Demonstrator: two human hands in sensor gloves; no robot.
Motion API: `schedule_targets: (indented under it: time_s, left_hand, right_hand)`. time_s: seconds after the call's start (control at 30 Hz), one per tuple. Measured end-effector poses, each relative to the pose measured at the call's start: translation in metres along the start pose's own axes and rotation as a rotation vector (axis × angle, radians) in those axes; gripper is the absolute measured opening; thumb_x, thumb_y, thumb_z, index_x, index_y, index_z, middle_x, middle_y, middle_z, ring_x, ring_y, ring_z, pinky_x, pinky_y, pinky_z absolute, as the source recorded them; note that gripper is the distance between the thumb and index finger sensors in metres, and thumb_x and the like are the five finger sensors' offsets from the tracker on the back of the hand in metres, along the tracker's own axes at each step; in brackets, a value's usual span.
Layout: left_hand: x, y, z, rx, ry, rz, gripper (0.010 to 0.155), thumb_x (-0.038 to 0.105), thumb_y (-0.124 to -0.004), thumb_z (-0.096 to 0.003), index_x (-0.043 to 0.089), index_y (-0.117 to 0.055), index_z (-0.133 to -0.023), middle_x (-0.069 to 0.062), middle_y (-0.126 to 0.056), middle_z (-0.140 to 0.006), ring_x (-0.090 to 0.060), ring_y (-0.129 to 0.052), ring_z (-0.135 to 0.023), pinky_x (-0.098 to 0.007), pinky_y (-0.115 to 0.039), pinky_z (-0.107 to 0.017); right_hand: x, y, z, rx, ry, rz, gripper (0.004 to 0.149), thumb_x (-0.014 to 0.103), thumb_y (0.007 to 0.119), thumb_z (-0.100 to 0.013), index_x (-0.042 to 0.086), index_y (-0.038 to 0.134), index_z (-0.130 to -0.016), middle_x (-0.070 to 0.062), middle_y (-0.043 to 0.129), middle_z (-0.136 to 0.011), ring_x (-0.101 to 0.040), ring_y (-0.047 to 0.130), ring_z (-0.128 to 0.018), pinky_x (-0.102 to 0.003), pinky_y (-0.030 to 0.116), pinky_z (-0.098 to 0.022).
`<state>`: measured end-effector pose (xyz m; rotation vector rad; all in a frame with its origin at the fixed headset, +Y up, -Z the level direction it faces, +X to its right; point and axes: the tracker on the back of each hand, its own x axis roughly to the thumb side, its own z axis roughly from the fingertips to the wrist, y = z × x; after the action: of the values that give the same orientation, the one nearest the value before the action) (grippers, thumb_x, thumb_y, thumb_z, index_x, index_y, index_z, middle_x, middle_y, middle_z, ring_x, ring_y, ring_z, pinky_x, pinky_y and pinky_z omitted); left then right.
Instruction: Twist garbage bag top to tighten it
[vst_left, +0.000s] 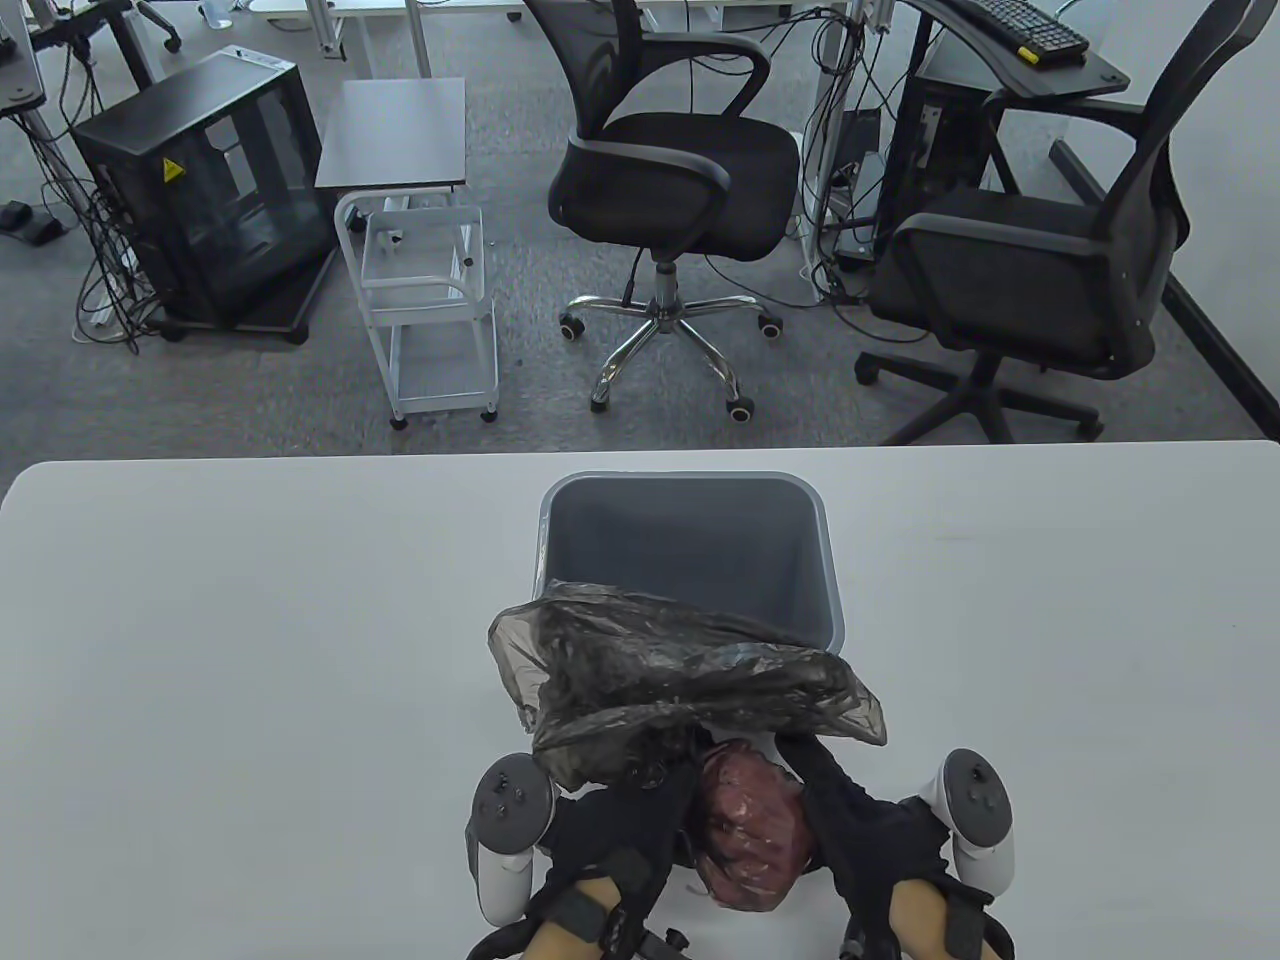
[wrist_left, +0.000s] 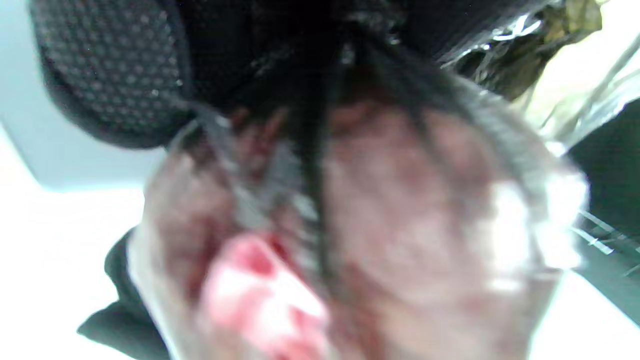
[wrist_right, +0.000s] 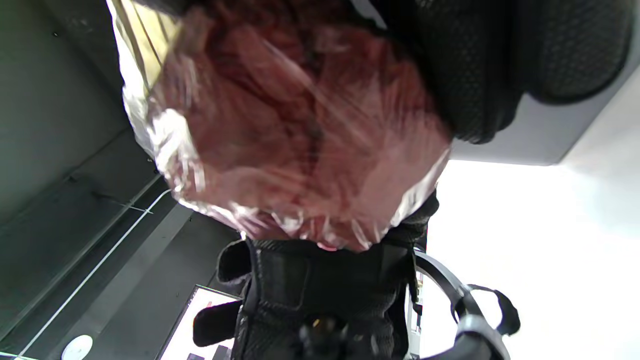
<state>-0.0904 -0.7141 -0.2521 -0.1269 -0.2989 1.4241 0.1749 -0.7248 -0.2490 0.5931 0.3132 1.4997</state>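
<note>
My left hand (vst_left: 610, 835) & right hand (vst_left: 860, 820) both hold the bag (vst_left: 745, 835) by its neck, fingers closed on it. Bag w/ red stuff sits on the desk (vst_left: 250, 650), just in front of the bin (vst_left: 690, 545).

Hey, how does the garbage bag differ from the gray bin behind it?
The garbage bag is thin, see-through, crinkled plastic with reddish stuff inside; the bin is rigid, opaque gray and looks empty. The bag hangs between the left hand and right hand, its loose top draped over the bin's near rim; the bin stands upright and untouched on the table. Both are containers for trash.
</note>
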Motion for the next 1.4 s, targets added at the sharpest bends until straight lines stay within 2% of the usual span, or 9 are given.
schedule_targets:
  time_s: [0.33, 0.43, 0.57, 0.7, 0.83, 0.93, 1.07, 1.2, 1.4]
  left_hand:
    - [0.000, 0.012, 0.004, 0.138, 0.037, -0.045, 0.055, 0.052, -0.070, -0.0511, 0.023, -0.081, -0.096, -0.012, -0.090, -0.087, -0.026, -0.112, -0.032, -0.033, -0.096, -0.010]
    - [-0.002, 0.008, 0.002, 0.081, 0.028, -0.001, 0.058, 0.056, -0.069, -0.0511, 0.025, -0.077, -0.099, -0.012, -0.085, -0.092, -0.029, -0.109, -0.043, -0.037, -0.095, -0.018]
    - [-0.005, 0.001, -0.001, -0.043, 0.013, 0.088, 0.062, 0.058, -0.067, -0.0522, 0.034, -0.062, -0.109, -0.012, -0.057, -0.111, -0.044, -0.076, -0.088, -0.057, -0.079, -0.049]
    - [0.000, 0.004, 0.001, 0.028, 0.008, -0.013, 0.058, 0.053, -0.069, -0.0517, 0.032, -0.069, -0.106, -0.011, -0.072, -0.103, -0.038, -0.100, -0.062, -0.044, -0.092, -0.030]
    - [0.001, 0.010, 0.003, 0.115, 0.011, -0.086, 0.057, 0.052, -0.069, -0.0512, 0.030, -0.072, -0.103, -0.011, -0.083, -0.095, -0.031, -0.110, -0.041, -0.036, -0.095, -0.016]
    - [0.000, 0.010, 0.004, 0.128, 0.021, -0.081, 0.057, 0.052, -0.070, -0.0512, 0.028, -0.073, -0.103, -0.012, -0.084, -0.094, -0.030, -0.110, -0.039, -0.036, -0.096, -0.014]
    - [-0.001, 0.008, 0.003, 0.101, 0.016, -0.076, 0.058, 0.054, -0.069, -0.0511, 0.029, -0.072, -0.103, -0.012, -0.083, -0.095, -0.031, -0.109, -0.043, -0.038, -0.095, -0.018]
    - [-0.002, 0.004, 0.002, 0.026, 0.002, 0.011, 0.060, 0.057, -0.066, -0.0521, 0.031, -0.067, -0.107, -0.011, -0.064, -0.108, -0.042, -0.084, -0.083, -0.055, -0.083, -0.045]
    - [-0.002, 0.007, 0.002, 0.080, -0.017, -0.071, 0.059, 0.057, -0.067, -0.0513, 0.030, -0.071, -0.104, -0.012, -0.078, -0.099, -0.034, -0.105, -0.051, -0.043, -0.092, -0.025]
  right_hand:
    - [0.012, 0.018, -0.005, 0.228, -0.097, 0.191, 0.109, 0.074, 0.072, -0.051, 0.009, 0.003, -0.105, -0.034, 0.020, -0.104, -0.058, 0.059, -0.089, -0.072, 0.057, -0.059]
    - [0.010, 0.013, -0.004, 0.110, -0.060, 0.192, 0.098, 0.064, 0.066, -0.055, 0.002, 0.007, -0.103, -0.037, 0.037, -0.100, -0.053, 0.077, -0.079, -0.066, 0.067, -0.055]
    - [0.002, 0.001, -0.001, 0.023, -0.020, -0.005, 0.092, 0.062, 0.061, -0.057, -0.005, 0.016, -0.101, -0.038, 0.064, -0.088, -0.045, 0.096, -0.058, -0.060, 0.080, -0.043]
    - [0.002, 0.000, 0.000, -0.002, -0.009, 0.023, 0.092, 0.063, 0.060, -0.057, -0.005, 0.019, -0.102, -0.037, 0.066, -0.087, -0.044, 0.097, -0.057, -0.060, 0.080, -0.042]
    - [0.005, 0.005, -0.002, 0.042, -0.065, 0.092, 0.098, 0.068, 0.065, -0.055, 0.001, 0.012, -0.105, -0.036, 0.045, -0.099, -0.053, 0.081, -0.074, -0.066, 0.070, -0.051]
    - [0.009, 0.011, -0.003, 0.132, -0.085, 0.139, 0.105, 0.070, 0.069, -0.054, 0.007, 0.003, -0.104, -0.034, 0.024, -0.103, -0.057, 0.063, -0.087, -0.070, 0.060, -0.058]
    - [0.010, 0.011, -0.003, 0.083, -0.075, 0.191, 0.100, 0.063, 0.069, -0.055, 0.003, 0.004, -0.103, -0.034, 0.033, -0.102, -0.053, 0.071, -0.083, -0.067, 0.064, -0.057]
    - [0.002, 0.004, -0.001, 0.022, -0.049, 0.047, 0.095, 0.064, 0.063, -0.057, -0.002, 0.011, -0.103, -0.037, 0.054, -0.094, -0.049, 0.086, -0.070, -0.064, 0.071, -0.051]
    - [-0.001, 0.003, -0.001, 0.005, -0.026, 0.050, 0.095, 0.065, 0.063, -0.056, -0.001, 0.013, -0.104, -0.036, 0.052, -0.096, -0.051, 0.085, -0.071, -0.065, 0.071, -0.050]
